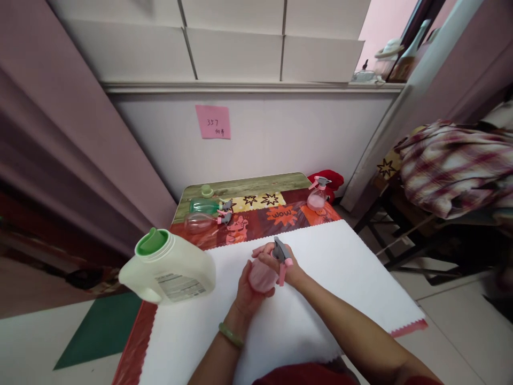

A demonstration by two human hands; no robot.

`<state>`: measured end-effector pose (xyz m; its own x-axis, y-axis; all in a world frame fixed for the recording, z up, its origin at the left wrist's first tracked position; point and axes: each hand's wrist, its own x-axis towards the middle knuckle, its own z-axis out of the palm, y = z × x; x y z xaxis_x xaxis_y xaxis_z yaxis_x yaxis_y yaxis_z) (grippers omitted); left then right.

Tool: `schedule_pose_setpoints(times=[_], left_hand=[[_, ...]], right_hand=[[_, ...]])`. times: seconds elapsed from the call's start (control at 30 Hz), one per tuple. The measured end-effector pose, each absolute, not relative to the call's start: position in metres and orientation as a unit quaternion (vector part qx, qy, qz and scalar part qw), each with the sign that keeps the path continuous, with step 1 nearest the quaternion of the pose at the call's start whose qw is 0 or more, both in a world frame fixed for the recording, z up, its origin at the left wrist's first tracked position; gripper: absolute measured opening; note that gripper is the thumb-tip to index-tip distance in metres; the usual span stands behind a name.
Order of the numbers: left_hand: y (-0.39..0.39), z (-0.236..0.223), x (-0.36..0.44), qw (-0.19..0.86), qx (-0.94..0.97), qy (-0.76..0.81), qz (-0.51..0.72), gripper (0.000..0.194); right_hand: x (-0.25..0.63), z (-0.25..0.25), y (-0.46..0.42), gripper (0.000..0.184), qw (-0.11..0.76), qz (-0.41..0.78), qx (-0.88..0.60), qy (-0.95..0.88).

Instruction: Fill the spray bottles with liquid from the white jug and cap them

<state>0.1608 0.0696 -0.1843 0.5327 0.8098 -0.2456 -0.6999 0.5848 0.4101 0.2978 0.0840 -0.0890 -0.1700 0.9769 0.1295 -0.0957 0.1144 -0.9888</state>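
Note:
My left hand (246,293) is wrapped round the body of a pink, see-through spray bottle (262,277), held over the white cloth. Around the bottle's neck, just under its grey and pink trigger head (282,251), the fingers of my right hand (294,270) are closed. The bottle is tilted, with its head toward the right. To the left of my hands stands a large cream jug (192,270), uncapped, with a green spout (154,241) in its mouth. How much liquid the held bottle contains is hard to make out.
A green spray bottle (203,206) and a pink one (200,222) lie at the back left, near a green cap (207,190). Another pink spray bottle (316,199) stands upright at the back right. The white cloth (340,267) covers the table's front. A plaid garment (452,166) hangs at right.

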Motion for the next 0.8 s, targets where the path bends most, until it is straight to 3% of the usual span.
schedule_pose_setpoints(times=[0.17,0.33,0.43,0.53,0.6,0.7,0.8], left_hand=[[0.069,-0.178,0.167,0.830,0.133,0.221,0.494,0.046],[0.070,-0.176,0.167,0.813,0.127,0.245,0.513,0.045],[0.071,-0.178,0.162,0.821,0.116,0.266,0.493,0.039],[0.072,-0.178,0.160,0.833,0.112,0.276,0.467,0.033],[0.074,-0.176,0.161,0.839,0.115,0.277,0.454,0.030],[0.076,-0.170,0.165,0.843,0.119,0.276,0.447,0.029],[0.078,-0.167,0.168,0.841,0.122,0.282,0.444,0.029]], right_hand=[[0.276,-0.102,0.085,0.038,0.596,0.423,-0.496,-0.469],[0.270,-0.100,0.083,0.034,0.595,0.443,-0.494,-0.454],[0.278,-0.095,0.078,0.030,0.546,0.485,-0.447,-0.517],[0.290,-0.097,0.072,0.082,0.476,0.460,-0.441,-0.606],[0.298,-0.104,0.067,0.104,0.439,0.434,-0.469,-0.632],[0.305,-0.116,0.060,0.112,0.393,0.402,-0.530,-0.635],[0.305,-0.124,0.054,0.107,0.377,0.382,-0.558,-0.633]])
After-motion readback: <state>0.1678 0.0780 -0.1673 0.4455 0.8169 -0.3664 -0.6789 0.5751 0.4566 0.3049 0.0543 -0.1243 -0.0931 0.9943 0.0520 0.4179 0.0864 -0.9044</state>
